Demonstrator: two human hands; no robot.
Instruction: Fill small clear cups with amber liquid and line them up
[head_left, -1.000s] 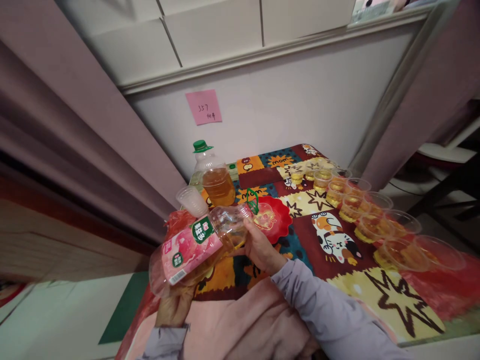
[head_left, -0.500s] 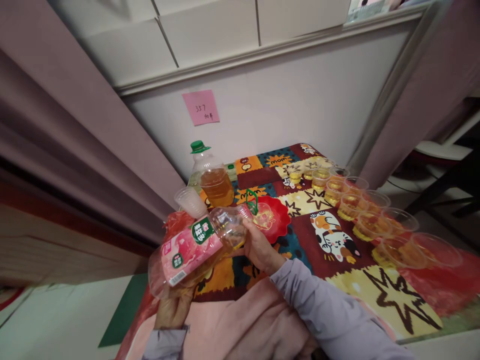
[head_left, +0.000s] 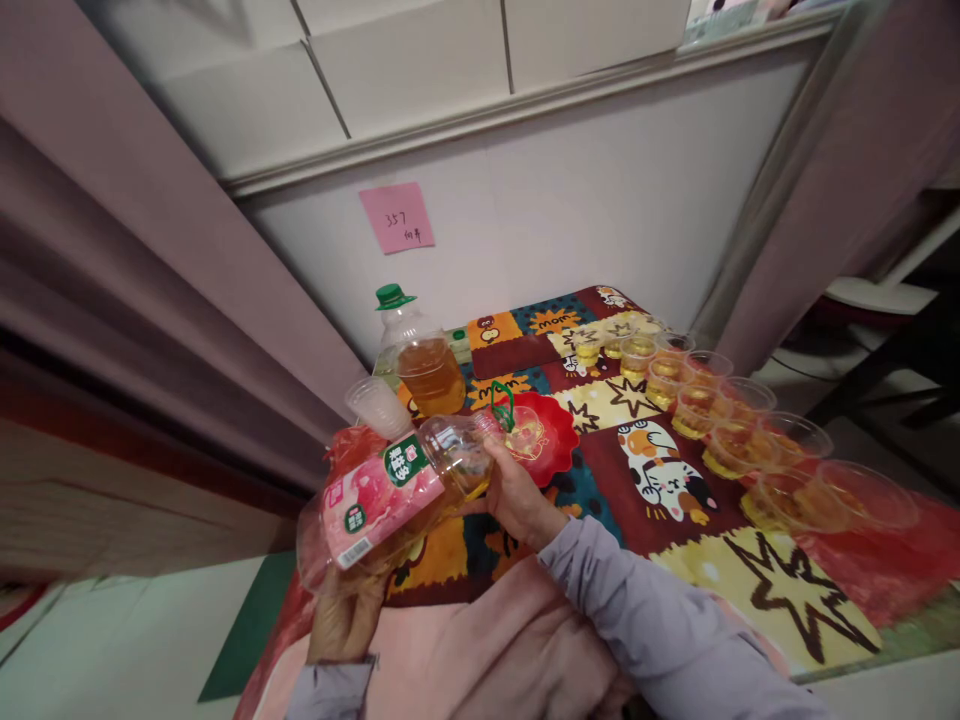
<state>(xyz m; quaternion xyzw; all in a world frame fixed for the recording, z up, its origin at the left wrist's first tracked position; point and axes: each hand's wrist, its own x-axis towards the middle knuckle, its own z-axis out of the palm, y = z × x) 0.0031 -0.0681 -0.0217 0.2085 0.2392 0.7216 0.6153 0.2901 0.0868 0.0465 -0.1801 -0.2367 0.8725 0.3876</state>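
A clear plastic juice bottle (head_left: pixel 390 495) with a pink label lies tilted across the front of the table, its neck toward the right. Some yellow liquid shows inside it near the shoulder. My left hand (head_left: pixel 346 615) supports its base from below, fingers partly hidden behind the plastic. Around the neck end, my right hand (head_left: pixel 517 495) is closed. Just beyond that hand is a red scalloped plate (head_left: pixel 559 440), and a green loop (head_left: pixel 504 405) stands over its left part, close to the bottle's mouth.
Behind the bottle stand a green-capped jug (head_left: pixel 431 375) of amber liquid and a stack of clear cups (head_left: pixel 377 405). Along the table's right side run several plastic cups (head_left: pixel 739 440) of yellow liquid. A patterned mat (head_left: pixel 667 475) covers the table; a wall (head_left: pixel 562 220) rises behind.
Both hands keep the same hold on the bottle, which has barely moved. The whole view has shifted slightly.
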